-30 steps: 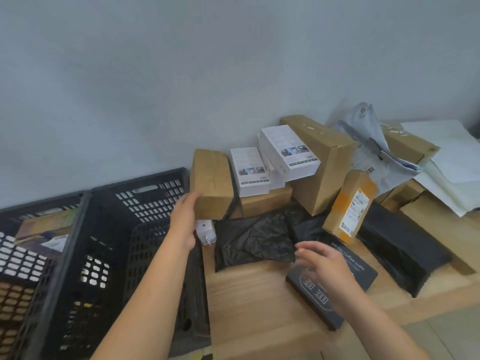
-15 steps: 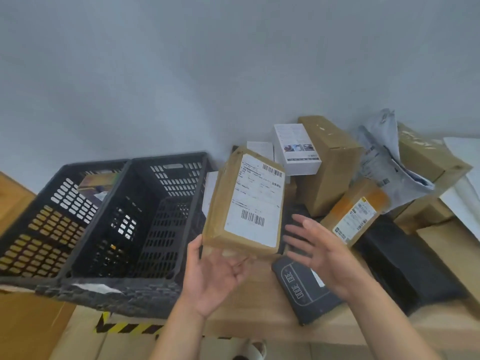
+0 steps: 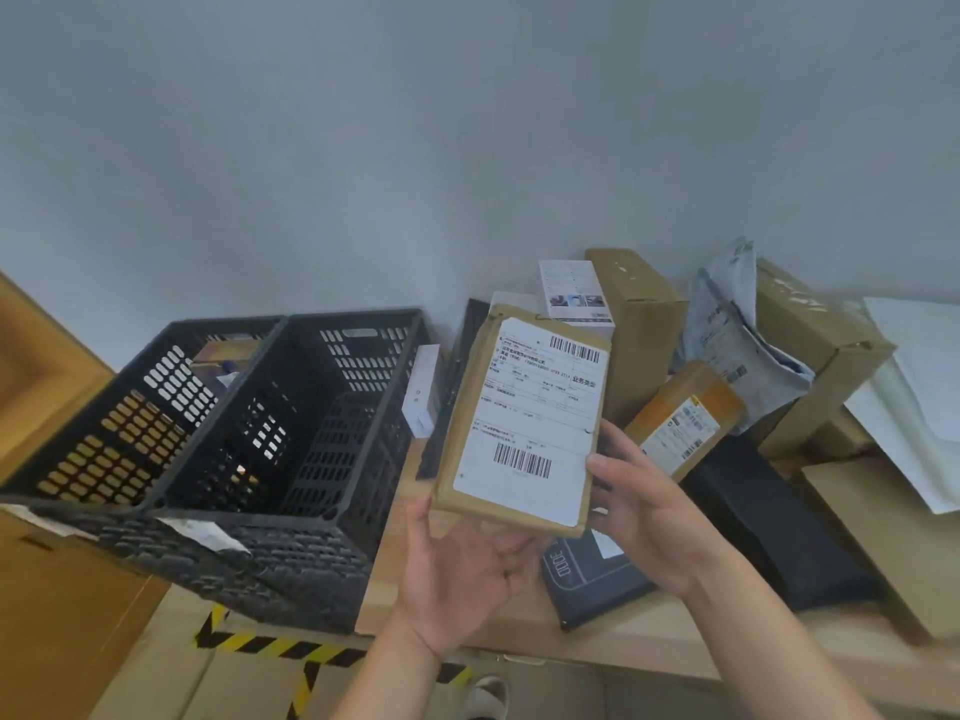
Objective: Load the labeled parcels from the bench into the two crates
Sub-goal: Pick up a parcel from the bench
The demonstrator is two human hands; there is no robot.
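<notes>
A flat brown parcel [image 3: 524,423] with a large white barcode label stands upright in front of me, above the bench edge [image 3: 395,563]. My left hand [image 3: 462,579] holds it from below, palm up, thumb on its left edge. My right hand [image 3: 644,517] touches its right edge with spread fingers. Two black perforated crates sit to the left: the near right crate [image 3: 363,324] looks hollow, while the left crate [image 3: 104,423] has some items at its far end.
Still on the bench are a tape-wrapped labeled box [image 3: 680,423], a black bag [image 3: 769,522], a dark flat box [image 3: 587,579], a tall brown box [image 3: 639,324], a white box [image 3: 571,288] and a grey mailer [image 3: 737,345]. Hazard tape [image 3: 280,646] marks the floor below.
My left hand lifted the brown parcel off the pile and turned its label toward me. My right hand left the dark flat box and came up to the parcel's right edge.
</notes>
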